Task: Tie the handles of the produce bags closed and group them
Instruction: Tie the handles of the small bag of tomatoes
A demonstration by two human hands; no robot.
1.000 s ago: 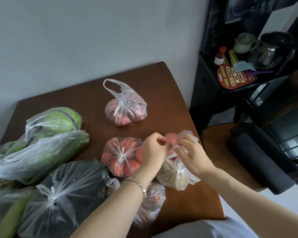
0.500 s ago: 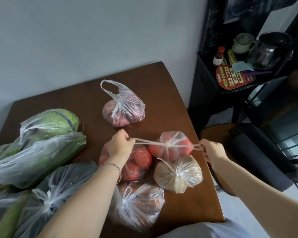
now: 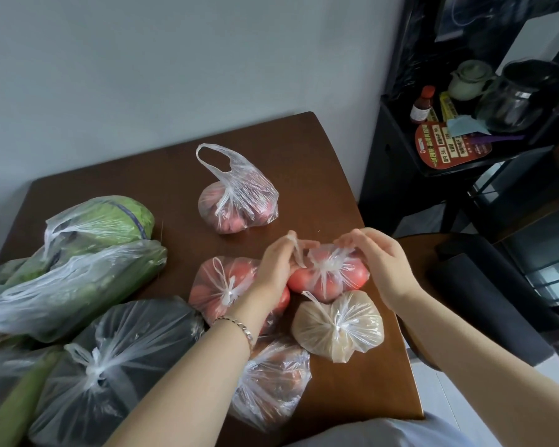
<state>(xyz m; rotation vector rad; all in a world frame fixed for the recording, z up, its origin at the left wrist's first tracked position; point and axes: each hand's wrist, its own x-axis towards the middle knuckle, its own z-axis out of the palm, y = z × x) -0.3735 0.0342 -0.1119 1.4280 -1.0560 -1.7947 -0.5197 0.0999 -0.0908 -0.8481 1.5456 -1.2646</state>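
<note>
A small clear bag of red tomatoes (image 3: 329, 279) lies on the brown table (image 3: 304, 162) between my hands. My left hand (image 3: 279, 264) pinches one handle strip of that bag just left of its knot. My right hand (image 3: 380, 256) curls over the bag's right side and holds the other handle end. Beside it lie a knotted tomato bag (image 3: 220, 285), a knotted bag of beige grain (image 3: 339, 327) and another knotted bag (image 3: 268, 382). Further back stands a bag of red fruit (image 3: 236, 198) with its handles loose and open.
Bags of green vegetables (image 3: 78, 259) and a knotted bag with dark contents (image 3: 110, 362) fill the table's left side. A black shelf (image 3: 465, 150) with bottles, a teapot and a glass kettle stands to the right. A dark stool (image 3: 484, 285) is beside the table's right edge.
My hands were spread wide, pulling the handles taut to tighten the knot. They have now come back together over the tomato bag, each still holding a handle end.
</note>
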